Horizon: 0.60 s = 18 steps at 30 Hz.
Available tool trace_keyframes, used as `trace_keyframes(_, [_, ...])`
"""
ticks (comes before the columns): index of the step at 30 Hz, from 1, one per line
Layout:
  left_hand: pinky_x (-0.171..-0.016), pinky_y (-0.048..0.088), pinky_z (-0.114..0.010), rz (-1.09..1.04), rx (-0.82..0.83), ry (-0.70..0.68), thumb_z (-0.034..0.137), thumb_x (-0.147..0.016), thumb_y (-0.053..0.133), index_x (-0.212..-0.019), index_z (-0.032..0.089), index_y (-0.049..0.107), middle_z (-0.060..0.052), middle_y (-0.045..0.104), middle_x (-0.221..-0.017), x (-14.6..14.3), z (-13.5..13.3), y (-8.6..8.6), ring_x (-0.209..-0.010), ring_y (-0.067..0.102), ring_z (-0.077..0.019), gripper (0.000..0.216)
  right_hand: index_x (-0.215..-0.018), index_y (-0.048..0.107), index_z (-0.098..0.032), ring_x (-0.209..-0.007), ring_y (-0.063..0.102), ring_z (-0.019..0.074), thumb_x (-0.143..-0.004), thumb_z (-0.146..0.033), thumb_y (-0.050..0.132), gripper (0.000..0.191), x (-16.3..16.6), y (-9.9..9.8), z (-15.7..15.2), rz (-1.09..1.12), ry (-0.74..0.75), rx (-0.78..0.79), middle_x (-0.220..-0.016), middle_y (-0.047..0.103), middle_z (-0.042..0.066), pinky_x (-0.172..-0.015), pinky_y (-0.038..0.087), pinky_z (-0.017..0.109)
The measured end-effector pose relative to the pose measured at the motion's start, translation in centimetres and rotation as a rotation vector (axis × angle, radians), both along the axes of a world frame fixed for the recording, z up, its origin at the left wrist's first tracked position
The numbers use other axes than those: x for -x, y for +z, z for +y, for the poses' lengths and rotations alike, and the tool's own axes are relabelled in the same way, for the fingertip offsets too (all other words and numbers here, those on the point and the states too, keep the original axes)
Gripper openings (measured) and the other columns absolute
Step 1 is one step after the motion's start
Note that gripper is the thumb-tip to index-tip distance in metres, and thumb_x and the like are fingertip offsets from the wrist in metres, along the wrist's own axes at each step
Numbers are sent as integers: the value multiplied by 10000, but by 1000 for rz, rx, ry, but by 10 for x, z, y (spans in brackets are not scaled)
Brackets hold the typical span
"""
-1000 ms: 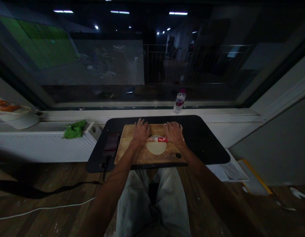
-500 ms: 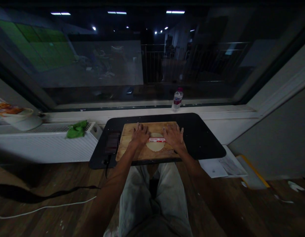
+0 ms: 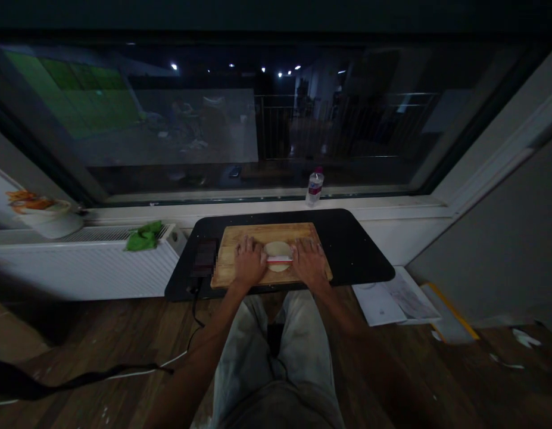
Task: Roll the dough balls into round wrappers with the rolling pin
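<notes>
A thin, pale round of dough (image 3: 278, 247) lies flat on a wooden cutting board (image 3: 231, 235). Across it runs a slim white stick with a red stripe (image 3: 280, 260). My left hand (image 3: 250, 261) lies palm down over the stick's left end, fingers stretched forward and flat. Over its right end rests my right hand (image 3: 308, 257), likewise flat with the fingers extended. Both ends of the stick are hidden beneath my hands. Only its middle shows, on the dough.
The board sits on a black tabletop (image 3: 356, 250), with a dark blurred object (image 3: 205, 256) at its left. A water bottle (image 3: 314, 187) stands on the windowsill. A green cloth (image 3: 144, 236) and a white tub (image 3: 56, 221) rest on the radiator. Papers (image 3: 392, 298) lie low at the right.
My hands and the stick have moved slightly towards me over the dough. The stick has turned, so its red lettering is replaced by a red stripe. My fingers are closer together.
</notes>
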<state>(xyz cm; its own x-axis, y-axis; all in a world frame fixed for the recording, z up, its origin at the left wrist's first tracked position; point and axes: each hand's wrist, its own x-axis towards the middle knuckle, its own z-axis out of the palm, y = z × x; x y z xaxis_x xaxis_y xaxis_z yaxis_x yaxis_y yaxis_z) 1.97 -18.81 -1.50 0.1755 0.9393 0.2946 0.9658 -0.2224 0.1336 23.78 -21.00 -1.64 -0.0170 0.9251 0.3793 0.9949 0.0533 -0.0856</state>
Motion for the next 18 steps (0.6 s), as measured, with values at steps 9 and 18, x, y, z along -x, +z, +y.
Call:
trace_keyframes(9, [-1025, 508, -477, 16, 61, 4, 304, -1119, 428, -1102, 148, 825, -202, 816, -1173, 0, -4, 0, -1180, 716, -360, 427, -1610, 670, -194, -1590, 506, 327, -1179, -311, 400, 522, -20, 0, -9, -81, 186, 14, -1662, 652, 142, -1350, 313, 504])
trace_keyframes(18, [-1125, 484, -512, 34, 126, 35, 271, -1061, 531, -1355, 166, 722, -205, 744, -1385, 7, 12, 19, -1347, 641, -371, 366, -1632, 657, -198, -1725, 318, 352, -1117, -317, 518, 547, -21, 17, 11, -83, 130, 130, -1740, 572, 155, -1420, 150, 603])
